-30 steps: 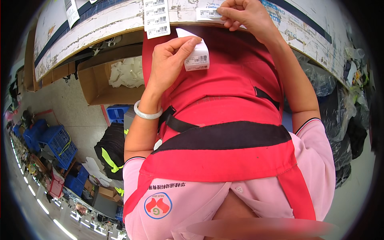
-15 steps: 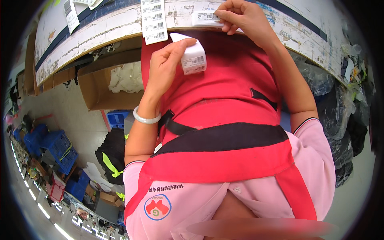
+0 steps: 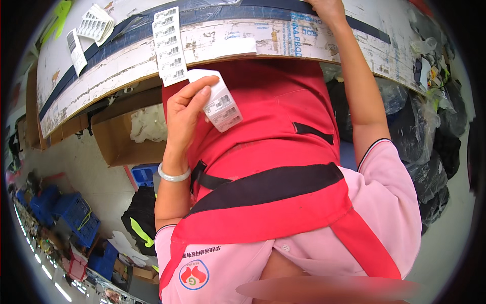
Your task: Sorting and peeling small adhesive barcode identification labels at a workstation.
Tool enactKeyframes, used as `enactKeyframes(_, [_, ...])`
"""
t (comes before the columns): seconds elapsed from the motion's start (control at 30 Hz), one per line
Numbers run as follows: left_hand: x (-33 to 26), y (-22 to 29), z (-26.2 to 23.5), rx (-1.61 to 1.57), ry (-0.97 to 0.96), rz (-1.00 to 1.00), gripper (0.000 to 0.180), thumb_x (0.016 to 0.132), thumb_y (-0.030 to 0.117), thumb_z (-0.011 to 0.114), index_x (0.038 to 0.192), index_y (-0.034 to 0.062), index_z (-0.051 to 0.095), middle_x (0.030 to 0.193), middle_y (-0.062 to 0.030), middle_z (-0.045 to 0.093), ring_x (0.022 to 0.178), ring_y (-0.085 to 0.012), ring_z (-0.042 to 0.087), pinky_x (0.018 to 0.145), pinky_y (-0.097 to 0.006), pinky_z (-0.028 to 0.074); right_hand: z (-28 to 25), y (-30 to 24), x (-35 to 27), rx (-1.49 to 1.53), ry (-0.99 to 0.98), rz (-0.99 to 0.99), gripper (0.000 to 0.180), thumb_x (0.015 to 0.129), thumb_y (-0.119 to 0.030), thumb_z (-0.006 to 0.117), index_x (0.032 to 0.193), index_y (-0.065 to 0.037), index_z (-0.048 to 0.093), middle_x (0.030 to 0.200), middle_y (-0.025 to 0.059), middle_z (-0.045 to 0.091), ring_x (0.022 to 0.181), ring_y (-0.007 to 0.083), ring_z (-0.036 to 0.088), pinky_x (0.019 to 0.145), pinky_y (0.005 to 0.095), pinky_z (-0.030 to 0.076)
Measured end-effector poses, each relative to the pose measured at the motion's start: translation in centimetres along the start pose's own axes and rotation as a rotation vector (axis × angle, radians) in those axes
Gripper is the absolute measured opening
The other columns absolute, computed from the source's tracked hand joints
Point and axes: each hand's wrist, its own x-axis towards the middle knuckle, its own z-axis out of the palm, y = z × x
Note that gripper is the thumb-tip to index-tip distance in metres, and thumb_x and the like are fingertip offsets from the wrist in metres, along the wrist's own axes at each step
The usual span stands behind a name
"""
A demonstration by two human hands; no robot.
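Observation:
My left hand [image 3: 186,107] is raised in front of my red apron and grips a short strip of white barcode labels [image 3: 221,105] between thumb and fingers. A pale bangle sits on that wrist. Just above it a longer strip of labels [image 3: 169,46] hangs over the worn edge of the white table [image 3: 283,43]. My right hand [image 3: 328,7] reaches up onto the tabletop at the frame's top edge. Its fingers are cut off, so any hold is hidden.
More label sheets [image 3: 95,24] lie on the table's left part. An open cardboard box [image 3: 121,142] stands under the table. Blue crates [image 3: 71,215] sit on the floor at left. Dark plastic bags [image 3: 430,131] pile up at right.
My right hand has slid farther up the table, out past the frame's top. My left hand and its label strip now sit lower, below the table edge.

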Motion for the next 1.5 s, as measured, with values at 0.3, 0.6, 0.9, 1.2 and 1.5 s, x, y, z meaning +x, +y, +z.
enactKeyframes(0.3, [0.2, -0.1, 0.6, 0.046, 0.037, 0.110, 0.023, 0.094, 0.009, 0.062, 0.114, -0.0013, 0.068, 0.093, -0.0028, 0.069, 0.075, -0.0046, 0.058, 0.064, -0.019, 0.045, -1.1, -9.3, -14.6, 0.748, -0.805, -0.260, 0.017, 0.090, -0.018, 0.068, 0.095, -0.002, 0.068, 0.077, 0.0012, 0.064, 0.065, 0.0062, 0.056, 0.061, 0.0211, 0.046])
enactKeyframes(0.6, [-0.2, 0.1, -0.2, 0.180, -0.100, 0.090, 0.024, 0.089, 0.007, 0.069, 0.110, -0.0043, 0.069, 0.094, -0.0064, 0.070, 0.084, -0.0078, 0.062, 0.073, -0.022, 0.052, 1.4, -10.3, -18.7, 1.069, -1.000, 0.026, 0.016, 0.091, -0.017, 0.067, 0.091, -0.001, 0.066, 0.073, 0.0014, 0.062, 0.063, 0.0063, 0.058, 0.057, 0.0210, 0.049])
enactKeyframes(0.9, [0.1, -0.8, -0.4, 0.220, -0.114, 0.101, 0.028, 0.095, 0.019, 0.064, 0.104, -0.0060, 0.069, 0.088, -0.0062, 0.070, 0.076, -0.0087, 0.062, 0.069, -0.023, 0.051, 2.3, -9.6, -18.1, 0.843, -0.576, -0.475, 0.010, 0.089, -0.009, 0.067, 0.093, 0.000, 0.069, 0.083, 0.0021, 0.066, 0.078, 0.0074, 0.060, 0.071, 0.0218, 0.050])
enactKeyframes(1.2, [0.8, -1.0, -0.8, 0.191, -0.080, 0.121, 0.049, 0.101, 0.041, 0.051, 0.096, -0.0029, 0.073, 0.080, -0.0059, 0.069, 0.067, -0.0082, 0.059, 0.059, -0.021, 0.045, 0.6, -9.2, -11.9, 0.926, -0.718, 0.056, 0.018, 0.088, -0.016, 0.069, 0.093, 0.001, 0.064, 0.073, 0.0075, 0.066, 0.063, 0.0152, 0.064, 0.054, 0.0251, 0.051])
enactKeyframes(1.5, [1.0, -1.3, -1.0, 0.244, -0.063, 0.103, 0.039, 0.098, 0.036, 0.058, 0.097, -0.0001, 0.074, 0.071, -0.0007, 0.064, 0.061, -0.0047, 0.049, 0.054, -0.020, 0.038, 0.8, -10.3, -10.8, 0.857, -0.796, 0.167, 0.015, 0.090, -0.013, 0.067, 0.091, 0.002, 0.064, 0.072, 0.0069, 0.065, 0.057, 0.0103, 0.062, 0.048, 0.0203, 0.049])
